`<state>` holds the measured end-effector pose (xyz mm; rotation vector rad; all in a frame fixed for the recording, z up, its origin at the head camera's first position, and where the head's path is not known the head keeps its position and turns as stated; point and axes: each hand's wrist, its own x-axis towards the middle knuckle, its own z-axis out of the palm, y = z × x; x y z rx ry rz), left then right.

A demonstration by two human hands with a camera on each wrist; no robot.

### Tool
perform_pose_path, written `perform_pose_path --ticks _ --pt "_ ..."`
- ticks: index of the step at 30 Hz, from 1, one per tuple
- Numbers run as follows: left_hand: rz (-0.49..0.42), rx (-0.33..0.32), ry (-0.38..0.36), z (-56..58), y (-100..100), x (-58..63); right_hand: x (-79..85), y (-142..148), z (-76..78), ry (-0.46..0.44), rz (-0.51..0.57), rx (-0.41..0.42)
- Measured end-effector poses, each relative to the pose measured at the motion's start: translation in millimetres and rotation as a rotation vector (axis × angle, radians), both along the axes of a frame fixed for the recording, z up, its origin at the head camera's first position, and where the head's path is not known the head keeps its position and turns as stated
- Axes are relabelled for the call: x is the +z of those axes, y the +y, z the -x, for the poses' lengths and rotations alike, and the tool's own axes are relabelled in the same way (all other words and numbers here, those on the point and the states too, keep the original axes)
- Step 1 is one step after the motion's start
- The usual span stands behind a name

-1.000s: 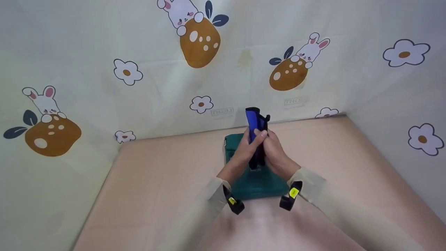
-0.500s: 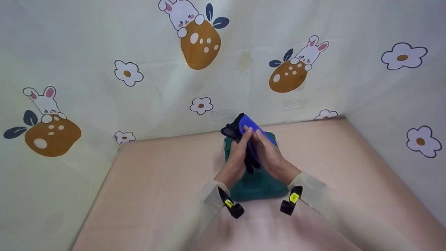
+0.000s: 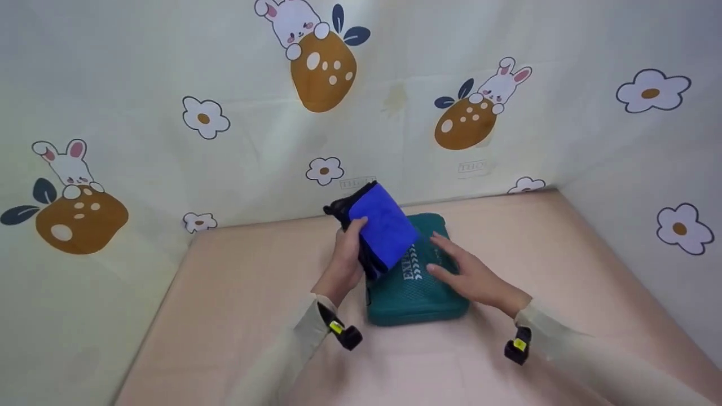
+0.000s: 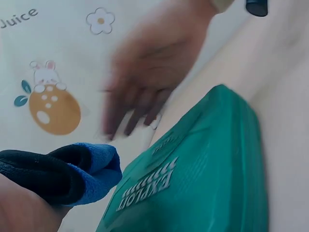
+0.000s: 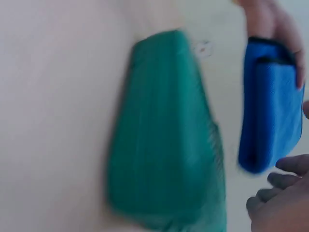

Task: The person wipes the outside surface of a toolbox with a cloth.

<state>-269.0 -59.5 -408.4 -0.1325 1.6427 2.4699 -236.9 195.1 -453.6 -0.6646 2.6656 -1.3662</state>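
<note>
My left hand [image 3: 345, 256] grips a folded blue cloth [image 3: 384, 225] with black edging, thumb on its blue face. A black loop-like bit sticks out at its upper left. The cloth is held over a green case [image 3: 417, 307], hiding part of the lid and its white "EXPLOIT" lettering. In the left wrist view the cloth [image 4: 99, 169] shows its thick folded layers beside the case. My right hand [image 3: 474, 273] hovers over the case's right side, apart from the cloth, fingers spread and holding nothing. It is blurred in the left wrist view.
The case lies on a pale pink tabletop [image 3: 254, 293]. Behind and at both sides hang pale curtains [image 3: 254, 62] printed with rabbits, fruit and flowers. Each wrist wears a black camera strap.
Both hands were pressed around the cloth as it turned; its blue face now points toward me. The right hand has let go and moved right, while the left has carried the cloth leftward.
</note>
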Motion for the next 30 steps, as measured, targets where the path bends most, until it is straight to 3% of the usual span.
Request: perform_pose_path --ticks 2,4,12,20,30 --pt "0.013 0.015 0.013 2.2 -11 -0.1 -11.5 12 -5.4 0.005 -0.118 -0.029" --pt "0.035 0.042 0.013 4.3 -21 -1.9 -21.6 21 -10.1 -0.012 -0.169 -0.034" --pt "0.041 0.126 -0.001 13.7 -53 -13.0 -45.9 30 -20.1 -0.06 -0.126 0.018" --pt "0.0 0.168 0.014 20.0 -68 -10.7 -51.2 27 -19.0 -0.016 -0.101 0.037" --pt "-0.021 0.233 0.012 29.1 -82 -3.3 -52.3 27 -18.8 -0.034 -0.14 0.023"
